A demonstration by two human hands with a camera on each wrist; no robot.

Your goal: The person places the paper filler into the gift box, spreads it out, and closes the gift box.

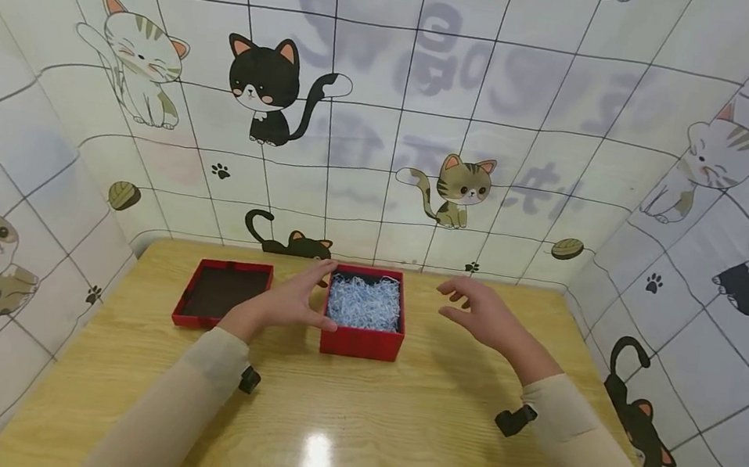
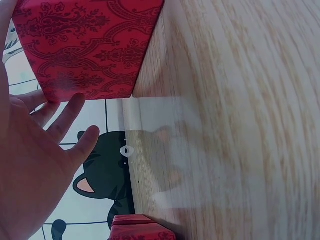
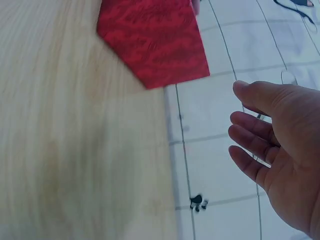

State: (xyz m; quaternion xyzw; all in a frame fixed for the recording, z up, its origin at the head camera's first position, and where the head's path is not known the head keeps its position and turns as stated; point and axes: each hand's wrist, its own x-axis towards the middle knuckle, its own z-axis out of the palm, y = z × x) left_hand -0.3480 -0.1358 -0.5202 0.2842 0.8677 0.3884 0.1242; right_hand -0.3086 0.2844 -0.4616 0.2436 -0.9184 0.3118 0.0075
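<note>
A red box (image 1: 361,343) filled with pale blue paper shred (image 1: 365,302) stands upright on the table. My left hand (image 1: 291,299) spans the box's left end and grips it, thumb at the front corner and fingers at the back corner. In the left wrist view this hand (image 2: 42,160) shows some fingertips behind the box's patterned side wall (image 2: 92,50). To the right of the box, my right hand (image 1: 483,315) is held apart from it, its fingers slightly bent around nothing. The right wrist view shows the same hand (image 3: 285,145), with the box (image 3: 155,45) beyond it.
Left of the box lies a red-rimmed lid (image 1: 224,293), its dark inside facing up. The wooden table (image 1: 404,442) ends at the back against a white gridded wall covering (image 1: 362,216) with printed cats. Similar covering rises on both sides.
</note>
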